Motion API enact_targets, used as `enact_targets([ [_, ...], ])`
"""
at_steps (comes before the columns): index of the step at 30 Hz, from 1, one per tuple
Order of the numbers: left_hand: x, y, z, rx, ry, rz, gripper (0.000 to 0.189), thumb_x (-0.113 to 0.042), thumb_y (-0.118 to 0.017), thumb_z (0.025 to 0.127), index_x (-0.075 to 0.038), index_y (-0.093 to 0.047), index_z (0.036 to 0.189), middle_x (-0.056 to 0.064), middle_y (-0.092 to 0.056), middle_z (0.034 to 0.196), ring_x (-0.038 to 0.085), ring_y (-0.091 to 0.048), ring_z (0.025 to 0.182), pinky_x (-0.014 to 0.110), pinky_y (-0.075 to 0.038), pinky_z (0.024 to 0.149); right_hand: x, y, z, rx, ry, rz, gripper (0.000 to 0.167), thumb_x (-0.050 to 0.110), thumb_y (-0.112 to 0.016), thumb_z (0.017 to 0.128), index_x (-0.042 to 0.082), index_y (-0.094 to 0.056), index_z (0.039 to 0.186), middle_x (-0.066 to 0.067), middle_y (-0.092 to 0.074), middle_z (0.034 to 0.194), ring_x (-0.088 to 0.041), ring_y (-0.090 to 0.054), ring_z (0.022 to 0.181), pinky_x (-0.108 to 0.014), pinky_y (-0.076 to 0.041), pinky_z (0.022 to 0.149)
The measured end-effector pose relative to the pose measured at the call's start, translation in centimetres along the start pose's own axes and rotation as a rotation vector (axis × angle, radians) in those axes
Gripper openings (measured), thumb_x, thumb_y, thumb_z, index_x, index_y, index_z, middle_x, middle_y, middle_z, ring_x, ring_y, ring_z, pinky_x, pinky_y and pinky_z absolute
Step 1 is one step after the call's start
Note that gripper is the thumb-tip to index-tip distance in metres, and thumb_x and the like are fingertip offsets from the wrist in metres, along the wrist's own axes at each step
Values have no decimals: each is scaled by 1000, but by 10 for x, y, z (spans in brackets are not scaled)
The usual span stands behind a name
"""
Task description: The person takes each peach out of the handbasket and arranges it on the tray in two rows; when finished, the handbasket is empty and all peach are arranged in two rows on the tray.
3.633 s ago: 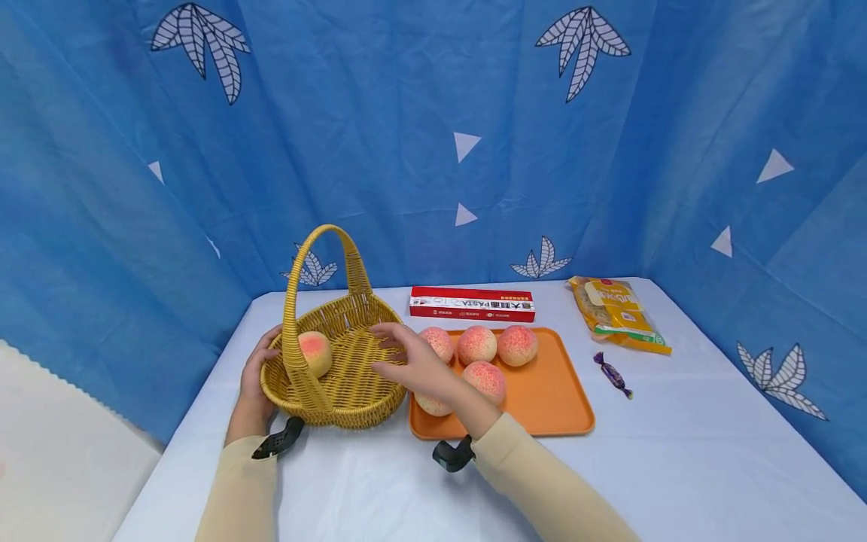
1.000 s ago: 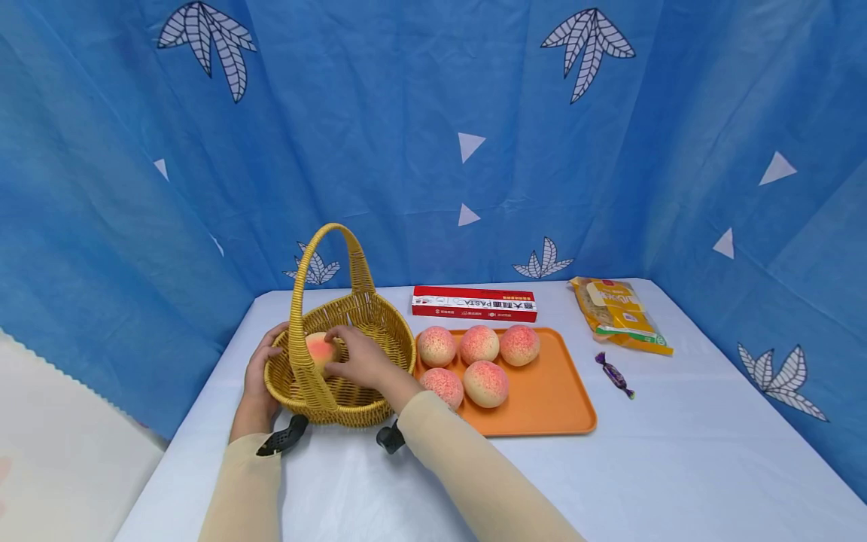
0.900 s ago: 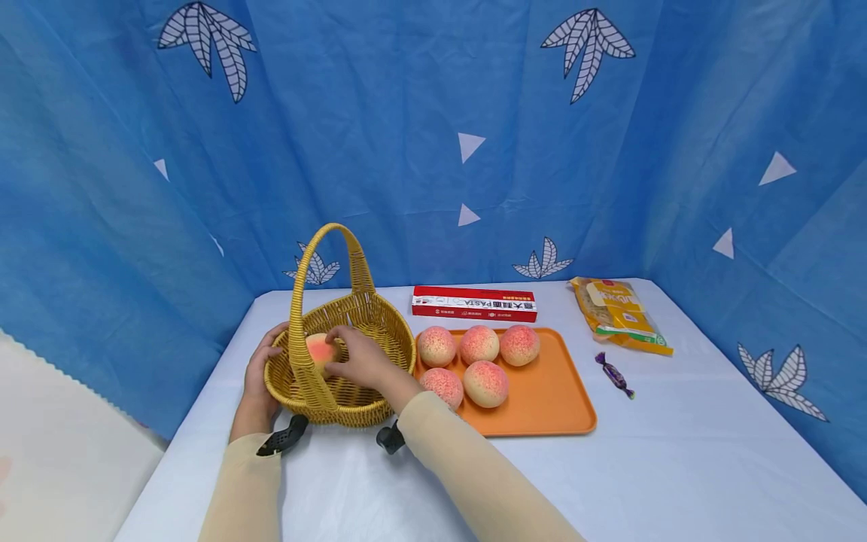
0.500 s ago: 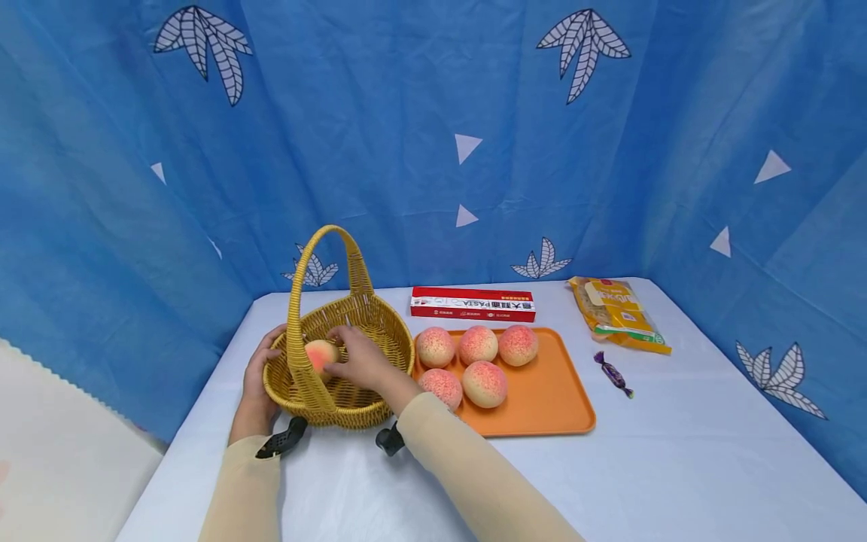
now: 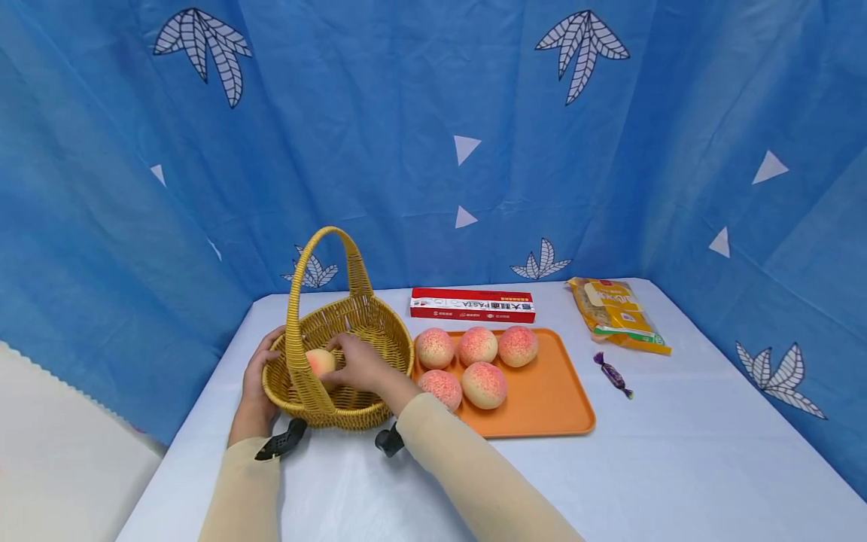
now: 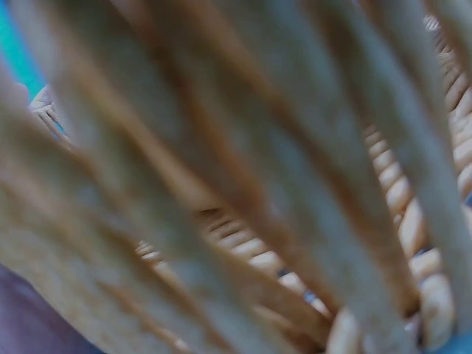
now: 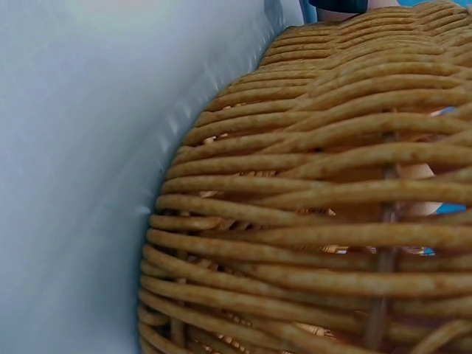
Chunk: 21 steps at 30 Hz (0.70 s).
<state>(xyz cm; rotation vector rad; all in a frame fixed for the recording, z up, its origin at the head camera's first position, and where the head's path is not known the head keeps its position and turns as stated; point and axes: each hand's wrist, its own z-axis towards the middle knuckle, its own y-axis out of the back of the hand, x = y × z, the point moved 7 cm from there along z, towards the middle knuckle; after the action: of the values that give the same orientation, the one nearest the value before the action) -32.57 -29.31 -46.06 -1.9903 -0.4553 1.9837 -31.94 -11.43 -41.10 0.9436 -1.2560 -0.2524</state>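
Observation:
A golden wicker basket (image 5: 369, 418) with a tall arched handle stands at the left of the table. My left hand (image 5: 257, 373) grips its left rim, fingers over the edge. Inside the basket lies a peach (image 5: 318, 362), yellow with a red blush, partly behind the handle. My right hand (image 5: 362, 365) reaches in over the basket's right side, thumb and fingers curled about that peach. In the left wrist view, blurred weave of the basket (image 6: 251, 258) fills the picture; the right wrist view shows its outer wall (image 7: 310, 199). Neither wrist view clearly shows fingers on the peach.
An orange tray (image 5: 549, 406) with several peaches (image 5: 485, 385) sits close to the basket's right side. Behind it lies a red pasta box (image 5: 472, 305). Further right are a yellow food packet (image 5: 618, 312) and a purple wrapped candy (image 5: 612, 375). A blue curtain (image 5: 427, 150) closes off the back.
My right hand, spread over the basket earlier, has moved left onto the peach inside. The peach has turned and sunk slightly under my fingers. My left hand stays on the rim.

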Motion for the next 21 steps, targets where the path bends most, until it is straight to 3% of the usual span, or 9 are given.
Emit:
enact_targets([
  [4,-1,-2,-1,12,7,-14,54,-5,-21,99,-28,-49,139,-17,-56,128,3,-54,113,17,-47,93,0,-1,-3,29,-11,69,47,29,-80,86,21,-51,122,0,-62,132,-11,-61,111,-24,-51,91],
  [9,-2,-3,-3,5,-1,-3,54,-4,-21,99,-27,-48,140,-17,-57,127,3,-55,112,17,-46,93,1,-1,-5,47,-15,101,63,26,-80,84,19,-46,137,-2,-61,134,-13,-62,107,-25,-51,86],
  [14,-2,-3,-3,9,-8,1,55,-5,-20,99,-27,-47,141,-18,-57,128,2,-54,113,16,-46,93,3,1,-6,49,11,78,73,25,-80,83,16,-44,146,-4,-61,131,-13,-61,105,-25,-51,86],
  [21,-1,-1,-3,17,-7,-13,54,-5,-20,100,-28,-48,140,-18,-57,127,2,-56,110,16,-47,91,9,9,-12,12,64,13,71,28,-80,81,17,-51,145,-7,-55,136,-17,-57,112,-25,-50,85],
])
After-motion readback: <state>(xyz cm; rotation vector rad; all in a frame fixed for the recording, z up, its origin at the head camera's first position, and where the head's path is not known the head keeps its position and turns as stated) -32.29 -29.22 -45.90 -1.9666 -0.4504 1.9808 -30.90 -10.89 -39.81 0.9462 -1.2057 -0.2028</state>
